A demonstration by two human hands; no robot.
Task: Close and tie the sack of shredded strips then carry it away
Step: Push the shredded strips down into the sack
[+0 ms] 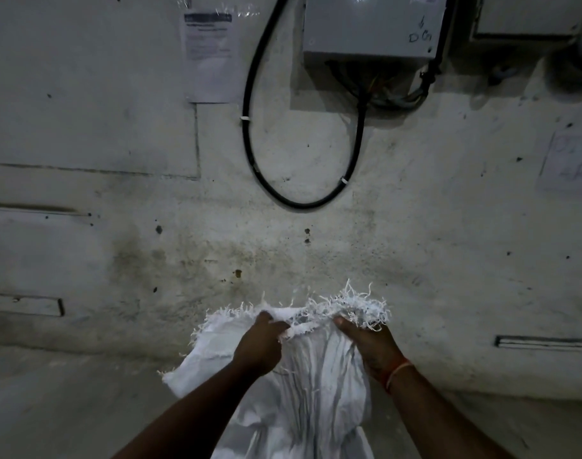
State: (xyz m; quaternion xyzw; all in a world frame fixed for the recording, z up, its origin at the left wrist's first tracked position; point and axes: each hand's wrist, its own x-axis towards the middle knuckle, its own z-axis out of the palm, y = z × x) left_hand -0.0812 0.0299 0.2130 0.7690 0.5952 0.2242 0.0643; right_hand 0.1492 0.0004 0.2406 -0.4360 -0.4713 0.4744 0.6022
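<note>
Sack (316, 385) stood at lower centre of the frame, long axis vertical, frayed mouth (332, 308) uppermost. Left hand (260, 346) and right hand (369, 346) each gripped the mouth, apart, equally near. Gathering the mouth inward appeared the next requirement.

Under you is a bare, grey concrete floor (67, 409), dim and stained, meeting a dirty whitewashed wall (117, 260) just ahead. The white sack (316, 392) rises from it in front of you, but its base runs out of view, so you cannot tell where it rests.
</note>
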